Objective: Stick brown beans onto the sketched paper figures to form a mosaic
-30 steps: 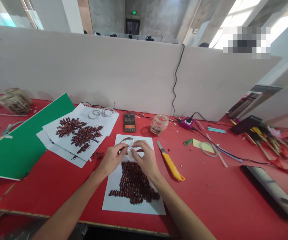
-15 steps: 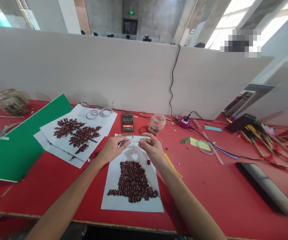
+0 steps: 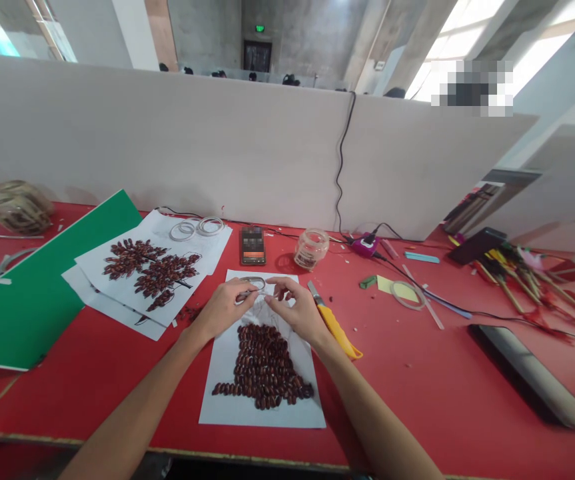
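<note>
My left hand [image 3: 230,303] pinches a thin ring-shaped roll of tape [image 3: 256,280] above the top of a white sheet [image 3: 217,410]. At the roll's right edge is my right hand [image 3: 292,303], its thumb and index finger curved with a small gap between the tips. I cannot tell whether those tips touch the tape. Below both hands, dark red-brown beans [image 3: 264,367] lie in close rows on the sheet, over a drawn outline that shows partly near the top. A yellow-handled utility knife [image 3: 340,330] rests to the right of my right wrist.
Left of the sheet lie papers with bean-covered leaf shapes [image 3: 167,273], two tape rolls [image 3: 210,227] and a green board [image 3: 57,300]. A phone [image 3: 253,247] and a glass jar [image 3: 312,248] stand behind my hands. Farther right are a purple power adapter [image 3: 364,245] and a black case [image 3: 532,377].
My right hand has moved left and closer to the tape roll, its finger and thumb parting. The knife beside my wrist is more exposed. The view has shifted slightly.
</note>
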Action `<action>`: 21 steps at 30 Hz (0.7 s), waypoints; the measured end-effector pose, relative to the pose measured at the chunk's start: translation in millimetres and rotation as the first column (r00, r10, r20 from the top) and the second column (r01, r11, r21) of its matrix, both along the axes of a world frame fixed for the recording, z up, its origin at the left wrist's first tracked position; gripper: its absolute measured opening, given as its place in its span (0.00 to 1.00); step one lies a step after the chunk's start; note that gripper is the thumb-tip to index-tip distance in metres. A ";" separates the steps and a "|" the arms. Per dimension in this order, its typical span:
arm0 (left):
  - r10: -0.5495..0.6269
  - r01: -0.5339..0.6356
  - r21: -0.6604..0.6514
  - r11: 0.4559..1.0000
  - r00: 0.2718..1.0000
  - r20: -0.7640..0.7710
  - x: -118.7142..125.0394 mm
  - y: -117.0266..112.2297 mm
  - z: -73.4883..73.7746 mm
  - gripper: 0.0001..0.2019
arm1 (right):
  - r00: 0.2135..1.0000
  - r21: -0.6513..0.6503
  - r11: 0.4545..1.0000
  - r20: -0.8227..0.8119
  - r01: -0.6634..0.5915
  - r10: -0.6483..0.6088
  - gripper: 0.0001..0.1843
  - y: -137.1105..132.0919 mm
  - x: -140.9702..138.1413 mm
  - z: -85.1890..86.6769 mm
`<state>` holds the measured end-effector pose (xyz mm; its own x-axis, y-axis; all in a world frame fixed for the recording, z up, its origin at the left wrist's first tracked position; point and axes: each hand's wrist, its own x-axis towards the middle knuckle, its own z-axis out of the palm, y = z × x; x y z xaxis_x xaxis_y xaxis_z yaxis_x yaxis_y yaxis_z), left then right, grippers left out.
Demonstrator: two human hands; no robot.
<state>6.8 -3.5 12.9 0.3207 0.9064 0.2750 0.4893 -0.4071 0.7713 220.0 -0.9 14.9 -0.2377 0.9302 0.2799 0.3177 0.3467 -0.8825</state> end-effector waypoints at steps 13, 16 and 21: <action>-0.051 0.052 0.103 0.993 0.999 -0.016 3.4 -0.2 -6.5 0.11 | 0.997 0.247 0.969 0.082 -0.009 -0.012 0.03 1.4 -7.0 -7.9; -0.062 0.064 0.100 0.993 0.998 -0.022 3.6 -0.6 -5.8 0.11 | 0.979 0.313 0.950 0.198 -0.011 -0.054 0.02 0.3 -7.7 -10.4; -0.024 0.027 0.069 0.997 0.999 -0.038 6.4 -0.3 -6.0 0.11 | 0.907 0.431 0.901 0.395 -0.041 -0.148 0.05 -6.2 -14.1 -12.6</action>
<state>13.2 -3.8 6.9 0.3548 0.8770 0.3239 0.5061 -0.4715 0.7222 205.9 -7.1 2.3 -0.3706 0.7595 0.5346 0.6442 0.6249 -0.4411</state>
